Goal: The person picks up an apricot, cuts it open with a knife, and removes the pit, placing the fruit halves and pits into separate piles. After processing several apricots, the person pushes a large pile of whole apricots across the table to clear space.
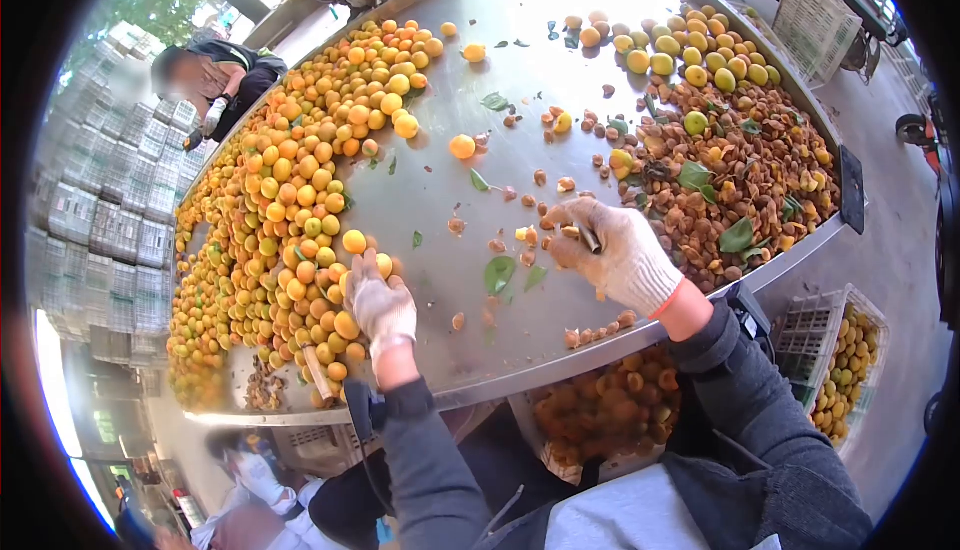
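My left hand, in a white knit glove, is at the near edge of the pile of orange-yellow apricots. Its thumb and index finger close about one apricot. Over the middle right of the metal table, my gloved right hand is closed around a small tool with a short, dark metal end; the rest of the tool is hidden by the fingers. Small brown apricot pits and green leaves lie between the hands. Beyond the right hand spreads a heap of brownish split apricot pieces.
More whole apricots sit at the far right of the metal table. A wooden-looking stick lies by the near left edge. Crates of apricots stand at right and below. Other people work around the table.
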Action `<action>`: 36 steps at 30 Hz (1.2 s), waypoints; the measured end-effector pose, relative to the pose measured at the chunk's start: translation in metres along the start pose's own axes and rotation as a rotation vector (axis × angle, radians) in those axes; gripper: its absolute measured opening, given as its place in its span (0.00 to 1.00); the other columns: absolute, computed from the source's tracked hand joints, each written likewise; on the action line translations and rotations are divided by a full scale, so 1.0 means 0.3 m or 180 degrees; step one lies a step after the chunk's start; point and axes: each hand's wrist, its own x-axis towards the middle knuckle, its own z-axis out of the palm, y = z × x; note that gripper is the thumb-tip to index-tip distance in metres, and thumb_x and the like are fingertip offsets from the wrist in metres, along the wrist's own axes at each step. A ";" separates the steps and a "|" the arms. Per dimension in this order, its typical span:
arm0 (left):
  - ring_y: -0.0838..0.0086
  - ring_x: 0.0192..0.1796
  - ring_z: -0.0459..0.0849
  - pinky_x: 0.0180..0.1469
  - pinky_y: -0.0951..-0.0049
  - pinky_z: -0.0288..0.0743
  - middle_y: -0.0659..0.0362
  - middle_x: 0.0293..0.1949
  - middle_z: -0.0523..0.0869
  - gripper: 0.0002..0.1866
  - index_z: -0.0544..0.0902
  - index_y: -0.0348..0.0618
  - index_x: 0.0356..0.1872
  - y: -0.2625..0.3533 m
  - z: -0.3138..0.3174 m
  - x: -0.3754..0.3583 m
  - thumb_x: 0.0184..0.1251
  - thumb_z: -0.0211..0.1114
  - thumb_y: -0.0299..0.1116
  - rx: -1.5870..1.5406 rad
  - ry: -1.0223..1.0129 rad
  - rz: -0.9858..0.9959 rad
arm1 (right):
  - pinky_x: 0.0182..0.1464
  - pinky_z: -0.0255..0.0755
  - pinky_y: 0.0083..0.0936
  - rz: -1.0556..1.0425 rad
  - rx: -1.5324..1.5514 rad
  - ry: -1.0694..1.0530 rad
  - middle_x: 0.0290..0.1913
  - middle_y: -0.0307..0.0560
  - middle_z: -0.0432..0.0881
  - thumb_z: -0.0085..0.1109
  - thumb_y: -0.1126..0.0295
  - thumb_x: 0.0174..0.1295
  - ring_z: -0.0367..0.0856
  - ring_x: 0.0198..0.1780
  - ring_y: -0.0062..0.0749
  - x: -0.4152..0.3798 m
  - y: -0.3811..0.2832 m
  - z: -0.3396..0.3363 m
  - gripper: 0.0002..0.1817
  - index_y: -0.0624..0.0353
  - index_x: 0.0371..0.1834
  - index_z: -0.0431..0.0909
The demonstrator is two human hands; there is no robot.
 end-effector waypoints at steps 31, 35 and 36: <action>0.60 0.55 0.79 0.61 0.57 0.72 0.50 0.59 0.77 0.24 0.74 0.44 0.62 0.403 -0.254 -0.229 0.67 0.64 0.35 -0.7980 -0.1958 -0.1589 | 0.42 0.76 0.35 0.0102 0.0654 -0.1357 0.35 0.56 0.83 0.58 0.68 0.56 0.83 0.37 0.51 -0.098 -0.066 0.095 0.13 0.55 0.45 0.82; 0.61 0.54 0.80 0.59 0.58 0.73 0.49 0.58 0.78 0.25 0.73 0.41 0.63 0.410 -0.260 -0.230 0.67 0.64 0.37 -0.7826 -0.1948 -0.1587 | 0.42 0.76 0.37 0.0076 0.0371 -0.1301 0.35 0.57 0.83 0.57 0.68 0.55 0.82 0.38 0.52 -0.093 -0.075 0.081 0.14 0.54 0.45 0.83; 0.61 0.54 0.80 0.59 0.58 0.73 0.49 0.58 0.78 0.25 0.73 0.41 0.63 0.408 -0.263 -0.231 0.67 0.64 0.37 -0.7828 -0.1950 -0.1586 | 0.42 0.76 0.37 0.0080 0.0297 -0.1291 0.35 0.57 0.83 0.56 0.69 0.55 0.82 0.38 0.53 -0.094 -0.082 0.077 0.15 0.53 0.46 0.83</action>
